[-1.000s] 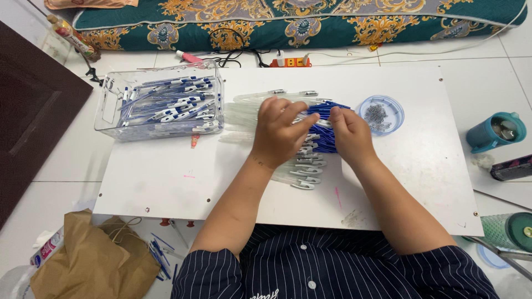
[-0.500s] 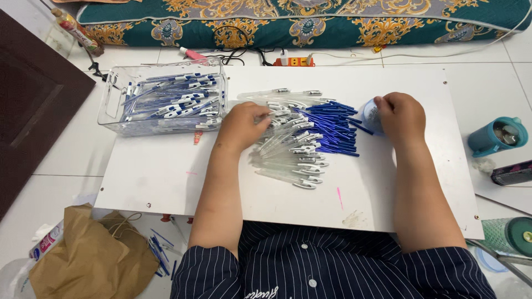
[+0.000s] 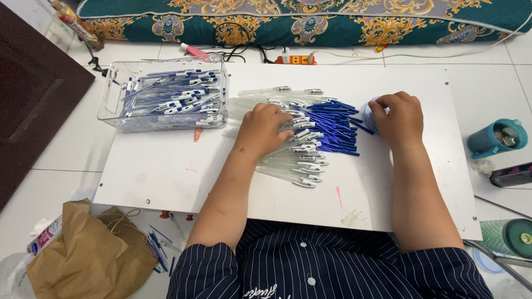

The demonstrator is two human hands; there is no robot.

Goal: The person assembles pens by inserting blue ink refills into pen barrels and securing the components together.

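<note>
A pile of clear pen barrels (image 3: 293, 160) lies in the middle of a white board (image 3: 166, 171), with a heap of blue ink refills (image 3: 332, 127) just right of it. My left hand (image 3: 263, 130) rests palm down on the barrels, its fingers curled over them. My right hand (image 3: 396, 117) covers a small blue dish (image 3: 370, 119) at the right of the refills; what the fingers pinch is hidden. A clear plastic box (image 3: 111, 99) of assembled blue and white pens (image 3: 177, 99) stands at the board's far left.
A patterned teal cushion (image 3: 310, 22) runs along the far side, with an orange power strip (image 3: 293, 58) before it. A teal cup (image 3: 493, 138) and a green lidded container (image 3: 510, 237) stand right of the board. A brown paper bag (image 3: 83, 254) lies at lower left.
Both hands were together over the refills a second ago. My right hand has since moved right onto the small dish, and my left hand has shifted left onto the clear barrels.
</note>
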